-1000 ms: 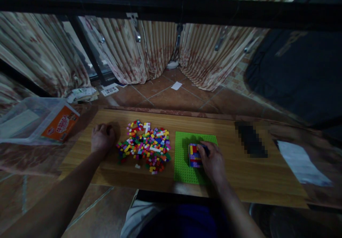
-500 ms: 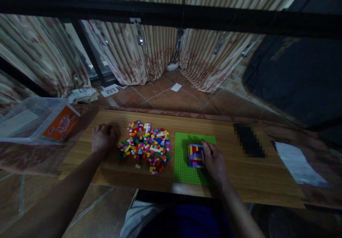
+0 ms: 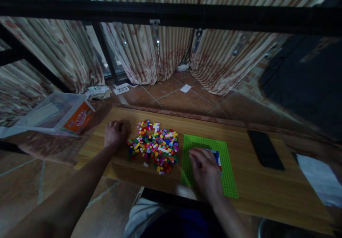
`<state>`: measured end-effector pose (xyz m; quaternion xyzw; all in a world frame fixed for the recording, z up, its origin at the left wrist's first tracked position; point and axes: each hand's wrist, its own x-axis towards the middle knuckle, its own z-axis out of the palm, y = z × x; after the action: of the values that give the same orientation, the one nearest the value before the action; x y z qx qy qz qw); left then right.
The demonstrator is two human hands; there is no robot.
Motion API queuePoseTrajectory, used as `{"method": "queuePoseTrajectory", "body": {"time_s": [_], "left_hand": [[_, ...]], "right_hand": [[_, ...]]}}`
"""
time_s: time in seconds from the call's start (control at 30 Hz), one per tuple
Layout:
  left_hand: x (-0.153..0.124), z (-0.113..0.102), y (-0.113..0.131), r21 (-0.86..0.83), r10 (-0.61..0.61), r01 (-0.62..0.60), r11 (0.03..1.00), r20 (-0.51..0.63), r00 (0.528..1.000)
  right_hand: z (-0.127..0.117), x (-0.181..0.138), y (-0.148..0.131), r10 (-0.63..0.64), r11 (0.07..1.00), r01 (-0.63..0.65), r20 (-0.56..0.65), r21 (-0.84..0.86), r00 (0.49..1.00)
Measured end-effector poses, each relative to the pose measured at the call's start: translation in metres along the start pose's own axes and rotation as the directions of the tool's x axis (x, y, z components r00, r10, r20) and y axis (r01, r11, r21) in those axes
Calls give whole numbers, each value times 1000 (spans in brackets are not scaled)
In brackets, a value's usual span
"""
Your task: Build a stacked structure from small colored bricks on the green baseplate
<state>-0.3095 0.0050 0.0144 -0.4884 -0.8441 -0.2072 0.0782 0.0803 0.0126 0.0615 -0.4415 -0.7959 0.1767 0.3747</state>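
Observation:
A green baseplate (image 3: pixel 227 159) lies on the wooden table (image 3: pixel 256 188). A small block of stacked coloured bricks (image 3: pixel 217 156) stands on it. My right hand (image 3: pixel 204 170) lies over that block and covers most of it, fingers curled around it. My left hand (image 3: pixel 114 134) rests on the table as a loose fist, just left of a heap of several loose coloured bricks (image 3: pixel 155 145). Nothing shows in the left hand.
A black phone (image 3: pixel 265 149) lies on the table to the right, with a white sheet (image 3: pixel 320 181) beyond it. A clear plastic box with an orange label (image 3: pixel 58 113) sits left of the table. Curtains and a black bar stand behind.
My right hand has slid from the block's right side to lie over its top. The view has shifted, so everything sits further right in the picture. The left hand has stayed put.

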Motion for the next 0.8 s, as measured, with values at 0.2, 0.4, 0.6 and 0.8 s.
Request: {"method": "queuePoseTrajectory", "body": {"time_s": [0.2,0.4,0.6,0.8], "left_hand": [[-1,1,0,-7,-1,1,1000,-22,1000],[-2,1,1,-26,11,-11,1000,-28,1000],[-2,2,0,-5,13,-14,1000,-18,1000],[-2,0,1,-33,16,-16,999,-14,1000]], "right_hand": [[44,16,-31,-14,997,33,279,-63,960],[68,34,-44,9,977,81,418,-198,908],[78,35,-44,58,940,92,419,-328,906],[74,41,-51,105,914,109,487,-391,867]]}}
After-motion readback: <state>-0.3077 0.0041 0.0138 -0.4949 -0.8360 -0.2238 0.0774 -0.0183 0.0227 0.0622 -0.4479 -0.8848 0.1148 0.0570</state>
